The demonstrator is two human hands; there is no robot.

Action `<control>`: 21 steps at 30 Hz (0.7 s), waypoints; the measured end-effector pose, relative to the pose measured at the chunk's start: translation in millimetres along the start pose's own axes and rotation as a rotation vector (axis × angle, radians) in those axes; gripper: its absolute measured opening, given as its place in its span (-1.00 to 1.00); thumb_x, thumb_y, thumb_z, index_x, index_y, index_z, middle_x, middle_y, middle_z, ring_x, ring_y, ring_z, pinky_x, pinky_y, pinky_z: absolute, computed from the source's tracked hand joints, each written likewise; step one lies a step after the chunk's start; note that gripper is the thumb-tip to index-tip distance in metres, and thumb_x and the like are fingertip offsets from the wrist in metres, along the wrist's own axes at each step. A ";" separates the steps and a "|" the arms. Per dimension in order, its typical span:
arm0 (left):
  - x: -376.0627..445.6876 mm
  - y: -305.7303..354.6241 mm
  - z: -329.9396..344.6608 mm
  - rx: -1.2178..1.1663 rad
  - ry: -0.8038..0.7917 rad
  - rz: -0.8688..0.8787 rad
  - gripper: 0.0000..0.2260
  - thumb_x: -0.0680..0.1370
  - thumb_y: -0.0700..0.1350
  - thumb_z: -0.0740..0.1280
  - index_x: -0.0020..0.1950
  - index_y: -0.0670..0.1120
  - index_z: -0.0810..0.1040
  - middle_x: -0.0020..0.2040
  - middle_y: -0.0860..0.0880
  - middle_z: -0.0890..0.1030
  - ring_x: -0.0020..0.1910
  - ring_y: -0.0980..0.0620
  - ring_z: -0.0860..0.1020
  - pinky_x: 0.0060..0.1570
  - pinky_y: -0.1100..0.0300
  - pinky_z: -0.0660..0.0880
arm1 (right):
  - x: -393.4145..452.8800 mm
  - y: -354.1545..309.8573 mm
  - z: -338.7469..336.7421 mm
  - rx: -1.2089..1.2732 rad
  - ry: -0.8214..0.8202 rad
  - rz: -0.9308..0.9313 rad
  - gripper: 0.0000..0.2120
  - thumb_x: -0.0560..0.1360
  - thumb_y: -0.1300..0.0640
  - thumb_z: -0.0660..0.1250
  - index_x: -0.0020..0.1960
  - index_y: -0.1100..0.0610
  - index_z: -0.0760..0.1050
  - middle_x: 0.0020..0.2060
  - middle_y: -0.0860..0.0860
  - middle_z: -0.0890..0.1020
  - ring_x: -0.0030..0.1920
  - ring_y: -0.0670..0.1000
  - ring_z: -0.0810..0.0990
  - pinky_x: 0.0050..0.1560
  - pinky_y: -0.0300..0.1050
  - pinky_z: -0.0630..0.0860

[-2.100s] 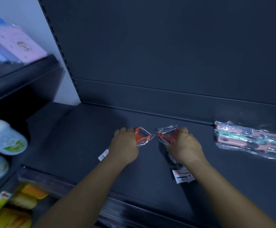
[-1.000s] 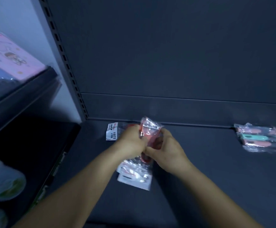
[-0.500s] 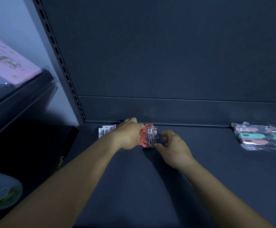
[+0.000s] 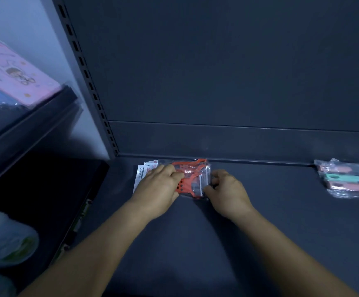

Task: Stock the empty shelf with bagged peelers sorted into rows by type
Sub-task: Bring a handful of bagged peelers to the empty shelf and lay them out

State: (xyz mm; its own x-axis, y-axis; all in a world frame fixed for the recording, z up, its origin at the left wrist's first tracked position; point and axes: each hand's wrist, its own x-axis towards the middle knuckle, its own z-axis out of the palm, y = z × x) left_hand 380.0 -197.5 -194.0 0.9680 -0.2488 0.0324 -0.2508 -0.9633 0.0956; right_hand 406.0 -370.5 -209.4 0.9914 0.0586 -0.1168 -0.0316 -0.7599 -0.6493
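Note:
Several orange peelers in clear bags (image 4: 192, 179) lie in a small stack at the back left of the dark shelf (image 4: 195, 243), their white labels pointing left. My left hand (image 4: 160, 187) rests on the stack's left half with its fingers laid over the bags. My right hand (image 4: 225, 189) touches the stack's right edge, fingers curled against the plastic. A separate pile of bagged pink and teal peelers (image 4: 350, 180) lies at the back right of the same shelf, away from both hands.
A slotted upright post (image 4: 88, 82) marks the shelf's left end. Left of it, a neighbouring unit holds a pink packaged item (image 4: 13, 71) on an upper shelf and white packages (image 4: 7, 241) lower down. The shelf's back panel rises just behind the orange stack.
The orange bags went from being held apart in the two hands to lying stacked flat at the shelf's back left. Both hands now sit on the stack.

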 end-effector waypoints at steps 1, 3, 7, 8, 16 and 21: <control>0.1 1.0 0.0 -0.006 0.009 0.008 -0.56 0.57 -0.05 0.26 0.45 -0.01 0.31 0.28 0.03 0.39 0.31 0.02 0.32 0.32 0.20 0.24 | 0.0 -0.2 0.5 0.011 0.003 -0.006 -0.74 0.46 0.13 0.28 0.15 0.08 0.47 0.00 0.04 0.64 0.03 0.08 0.59 0.00 -0.10 0.52; 0.8 4.4 -0.3 -0.021 0.024 0.015 -0.57 0.57 -0.05 0.27 0.43 -0.02 0.33 0.27 0.02 0.40 0.30 0.01 0.33 0.33 0.17 0.28 | 0.3 0.3 0.6 0.021 0.023 -0.018 -0.76 0.47 0.13 0.29 0.14 0.09 0.48 0.00 0.04 0.65 0.03 0.08 0.59 0.01 -0.08 0.54; 1.7 10.1 3.0 -0.046 0.029 0.020 -0.54 0.57 -0.02 0.28 0.45 -0.01 0.30 0.35 0.04 0.32 0.35 0.03 0.26 0.38 0.18 0.22 | -2.3 1.2 -0.6 -0.023 0.031 -0.021 -0.65 0.47 0.09 0.33 0.23 0.10 0.42 0.06 0.05 0.52 0.09 0.11 0.53 0.04 -0.10 0.48; 1.9 10.9 3.5 -0.055 0.018 0.017 -0.52 0.57 -0.03 0.28 0.47 0.00 0.26 0.41 0.04 0.26 0.40 0.03 0.22 0.41 0.17 0.16 | -3.8 1.3 -0.7 -0.044 0.029 -0.033 -0.57 0.47 0.05 0.33 0.31 0.09 0.37 0.12 0.06 0.47 0.16 0.12 0.49 0.11 -0.09 0.45; 9.1 6.2 4.7 -0.125 -0.023 -0.010 -0.49 0.59 -0.17 0.25 0.51 0.03 0.21 0.52 0.05 0.17 0.48 -0.01 0.19 0.42 0.16 0.16 | -8.6 -6.2 5.5 -0.166 0.021 -0.143 -0.53 0.56 0.06 0.23 0.44 0.08 0.27 0.35 0.04 0.38 0.28 0.13 0.40 0.21 -0.06 0.39; 14.5 7.3 5.0 -0.131 -0.049 -0.010 -0.49 0.61 -0.17 0.21 0.53 0.03 0.16 0.56 0.04 0.09 0.52 -0.01 0.10 0.43 0.12 0.17 | -3.3 -8.1 4.8 -0.223 0.024 -0.117 -0.54 0.55 0.15 0.20 0.44 0.11 0.26 0.37 0.05 0.35 0.30 0.13 0.36 0.26 -0.10 0.32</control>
State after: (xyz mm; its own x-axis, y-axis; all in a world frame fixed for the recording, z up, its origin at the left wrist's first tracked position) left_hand 392.2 -208.6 -197.8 0.9688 -0.2474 -0.0174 -0.2373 -0.9451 0.2247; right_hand 402.4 -361.4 -207.4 0.9896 0.1407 -0.0310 0.1092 -0.8729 -0.4755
